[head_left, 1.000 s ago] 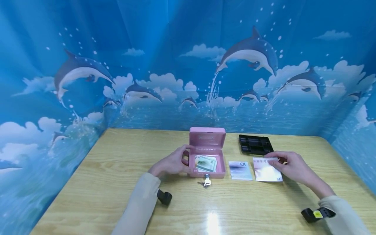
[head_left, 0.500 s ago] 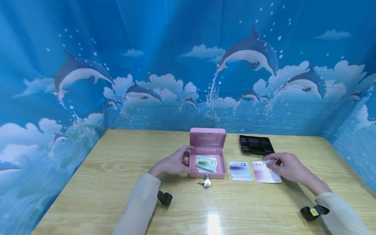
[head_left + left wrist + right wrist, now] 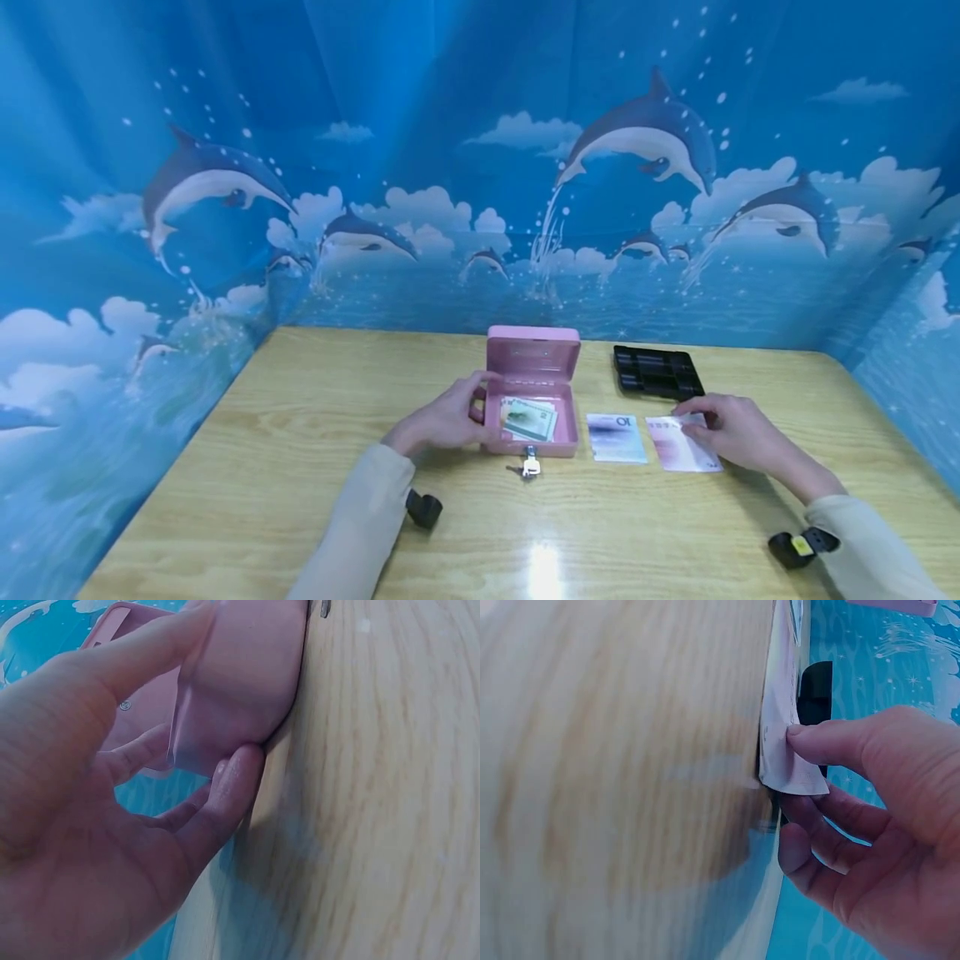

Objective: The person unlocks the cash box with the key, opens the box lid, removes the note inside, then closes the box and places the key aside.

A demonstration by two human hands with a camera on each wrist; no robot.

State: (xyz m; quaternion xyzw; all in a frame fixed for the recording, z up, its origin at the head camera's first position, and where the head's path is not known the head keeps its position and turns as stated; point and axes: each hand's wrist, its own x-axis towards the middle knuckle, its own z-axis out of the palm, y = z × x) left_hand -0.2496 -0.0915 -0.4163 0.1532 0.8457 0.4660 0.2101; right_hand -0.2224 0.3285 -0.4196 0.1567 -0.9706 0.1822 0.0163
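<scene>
A small pink cash box (image 3: pixel 567 421) stands on the table with its lid raised and banknotes (image 3: pixel 531 419) lying inside. My left hand (image 3: pixel 447 414) holds the box by its left side. In the left wrist view, thumb and fingers span the pink wall (image 3: pixel 244 682). To the right of the box, my right hand (image 3: pixel 738 429) pinches a pinkish banknote (image 3: pixel 678 446) at its far right corner. In the right wrist view, the thumb is on top of this note (image 3: pixel 784 761) and fingers are beneath its edge. Beside it lies a bluish note marked 10 (image 3: pixel 617 439).
A black compartment tray (image 3: pixel 656 372) lies behind the notes, near the right hand. Keys (image 3: pixel 530 465) hang from the lock at the front of the box. A blue dolphin-print curtain (image 3: pixel 465 167) rises behind the wooden table (image 3: pixel 315 375).
My right hand has brought the pinkish note down and slightly toward me, so it lies lower and flatter beside the bluish one. The left hand keeps its place on the box.
</scene>
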